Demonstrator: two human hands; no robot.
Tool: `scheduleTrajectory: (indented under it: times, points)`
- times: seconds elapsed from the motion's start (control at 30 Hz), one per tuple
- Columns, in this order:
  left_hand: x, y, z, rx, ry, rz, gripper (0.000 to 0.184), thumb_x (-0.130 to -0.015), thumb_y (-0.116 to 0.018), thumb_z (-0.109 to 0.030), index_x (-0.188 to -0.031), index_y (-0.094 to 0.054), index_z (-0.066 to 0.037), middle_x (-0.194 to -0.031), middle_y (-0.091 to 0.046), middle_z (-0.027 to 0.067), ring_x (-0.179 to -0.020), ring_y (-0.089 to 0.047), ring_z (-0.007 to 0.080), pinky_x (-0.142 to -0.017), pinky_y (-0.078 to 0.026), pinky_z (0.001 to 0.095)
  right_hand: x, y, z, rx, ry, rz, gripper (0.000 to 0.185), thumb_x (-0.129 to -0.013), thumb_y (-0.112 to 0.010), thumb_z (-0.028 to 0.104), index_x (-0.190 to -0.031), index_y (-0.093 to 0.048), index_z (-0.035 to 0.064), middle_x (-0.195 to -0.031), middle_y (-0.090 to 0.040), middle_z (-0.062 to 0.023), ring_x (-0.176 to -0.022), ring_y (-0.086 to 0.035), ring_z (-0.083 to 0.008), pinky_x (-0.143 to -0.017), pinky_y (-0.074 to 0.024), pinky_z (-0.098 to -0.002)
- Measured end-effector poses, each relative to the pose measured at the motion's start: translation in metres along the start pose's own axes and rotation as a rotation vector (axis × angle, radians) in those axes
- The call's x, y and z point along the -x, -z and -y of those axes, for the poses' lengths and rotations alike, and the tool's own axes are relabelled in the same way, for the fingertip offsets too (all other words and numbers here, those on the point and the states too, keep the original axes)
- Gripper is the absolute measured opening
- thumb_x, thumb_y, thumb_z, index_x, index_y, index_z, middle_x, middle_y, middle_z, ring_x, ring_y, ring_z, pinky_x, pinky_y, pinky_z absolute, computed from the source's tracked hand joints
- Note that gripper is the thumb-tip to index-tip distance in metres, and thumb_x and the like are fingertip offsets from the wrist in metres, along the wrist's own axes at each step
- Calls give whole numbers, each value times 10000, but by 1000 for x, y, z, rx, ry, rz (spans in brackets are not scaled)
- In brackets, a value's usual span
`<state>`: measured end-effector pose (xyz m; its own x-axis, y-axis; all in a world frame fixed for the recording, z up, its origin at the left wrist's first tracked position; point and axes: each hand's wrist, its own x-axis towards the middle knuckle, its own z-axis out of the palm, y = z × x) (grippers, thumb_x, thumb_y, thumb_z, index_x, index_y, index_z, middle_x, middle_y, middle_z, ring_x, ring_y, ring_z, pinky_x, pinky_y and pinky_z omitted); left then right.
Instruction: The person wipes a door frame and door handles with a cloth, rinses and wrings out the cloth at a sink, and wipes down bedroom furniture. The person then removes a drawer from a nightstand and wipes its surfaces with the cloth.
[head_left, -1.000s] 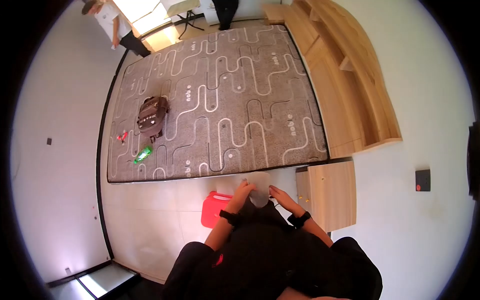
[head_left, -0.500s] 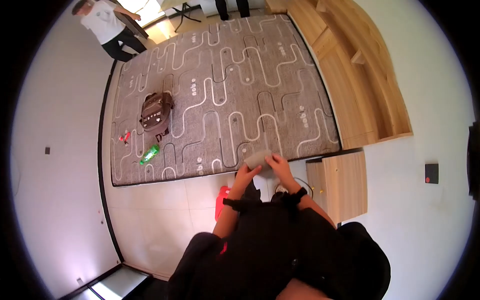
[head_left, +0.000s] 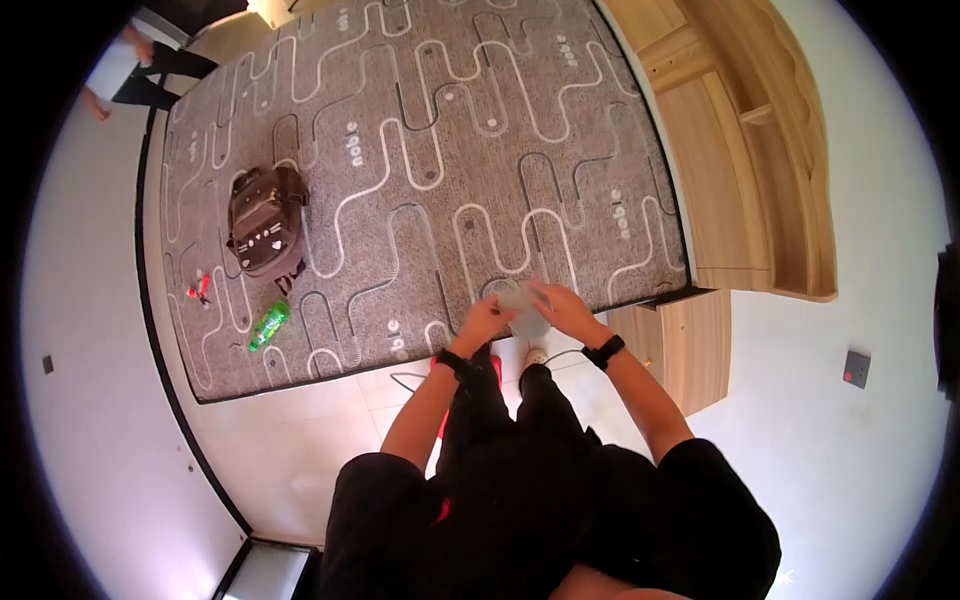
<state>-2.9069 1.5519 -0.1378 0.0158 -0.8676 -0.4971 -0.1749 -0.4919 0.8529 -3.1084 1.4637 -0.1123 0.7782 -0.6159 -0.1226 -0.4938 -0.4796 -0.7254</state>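
Note:
A small, pale grey, flat piece (head_left: 516,298) is between my hands, just above the near edge of the patterned mattress (head_left: 420,270); its kind I cannot make out. My left hand (head_left: 486,320) is closed on its left side, fingers and thumb pressed together. On the right side, my right hand (head_left: 562,310) grips it with the fingertips. A paler part (head_left: 529,325) hangs below between the hands, its outline blurred.
A brown backpack (head_left: 267,222), a green bottle (head_left: 269,326) and a small red item (head_left: 203,288) lie on the mattress. Wooden shelving (head_left: 740,150) and a bedside cabinet (head_left: 690,350) stand right. Another person (head_left: 140,75) is at far left.
My view has tipped down and shifted, so the mattress appears nearer. My forearms are stretched further forward, and the grey piece is now over the mattress edge, still in both hands.

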Motion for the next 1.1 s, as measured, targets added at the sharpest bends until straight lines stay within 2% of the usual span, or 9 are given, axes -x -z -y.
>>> scheduleTrajectory:
  times: [0.2, 0.27, 0.4, 0.53, 0.67, 0.83, 0.93, 1.0, 1.1]
  points:
    - [-31, -17, 45, -152, 52, 90, 407, -754, -714, -302, -1020, -628, -7, -914, -632, 130, -864, -596, 246, -746, -466, 352, 6, -27, -13, 21, -116, -130, 464, -844, -552, 167, -1288, -449, 81, -1019, -569, -171, -966, -563, -341, -796, -474, -399]
    - [-42, -34, 77, -466, -272, -76, 354, -769, -706, -298, -919, -632, 13, -1084, -563, 186, -1026, -546, 313, -876, -432, 384, 13, -66, -39, 15, -350, -121, 500, -808, -592, 182, -1281, -452, 97, -1070, -531, -169, -903, -588, -338, -733, -496, -413]
    - [-78, -52, 159, -892, -470, 25, 361, -764, -701, -287, -898, -607, 35, -1251, -412, 270, -1165, -403, 440, -994, -349, 448, 20, -167, -122, 102, -365, -77, 552, -765, -639, 201, -1282, -453, 143, -1119, -498, -159, -809, -612, -330, -665, -515, -413]
    - [-106, -62, 261, -939, -708, 110, 365, -746, -687, -248, -960, -558, 19, -1242, -406, 251, -1174, -371, 487, -1022, -317, 525, 35, -223, -183, 121, -52, -198, 555, -738, -673, 227, -1261, -497, 168, -1137, -505, -105, -756, -633, -267, -622, -532, -381]
    - [-112, -55, 254, -767, -794, 241, 431, -725, -711, -153, -1103, -541, -35, -1201, -428, 251, -1147, -388, 477, -986, -290, 582, 37, -222, -201, -13, 17, -258, 440, -746, -663, 219, -1175, -572, 181, -1125, -511, -63, -731, -634, -242, -602, -523, -349]
    - [-111, -44, 259, -927, -755, 374, 365, -838, -556, -76, -1194, -516, -5, -1320, -335, 260, -1177, -320, 402, -987, -257, 448, 58, -200, -241, -508, 592, -179, 281, -816, -567, 73, -1094, -607, 85, -1056, -579, -69, -789, -611, -276, -695, -488, -364]
    - [-107, -52, 254, -903, -826, 364, 366, -852, -549, -67, -1204, -494, 17, -1336, -291, 282, -1172, -324, 409, -992, -250, 454, 130, -172, -272, -523, 494, -580, 148, -857, -523, 75, -956, -628, 40, -961, -622, -109, -864, -601, -231, -768, -478, -345]
    - [-101, -57, 254, -944, -796, 290, 390, -866, -547, -73, -1227, -453, 42, -1331, -276, 303, -1171, -320, 425, -1002, -239, 465, 195, -185, -292, -754, -28, -1131, 223, -887, -478, 112, -1090, -564, 72, -1067, -594, -59, -846, -556, -137, -741, -459, -291]
    - [-97, -60, 260, -886, -773, 235, 419, -826, -606, -84, -1192, -462, 60, -1311, -293, 296, -1182, -309, 479, -1018, -233, 497, 286, -212, -332, -1250, -400, -1706, 355, -881, -519, 235, -1214, -471, 120, -1119, -522, -44, -955, -521, -180, -826, -419, -336]
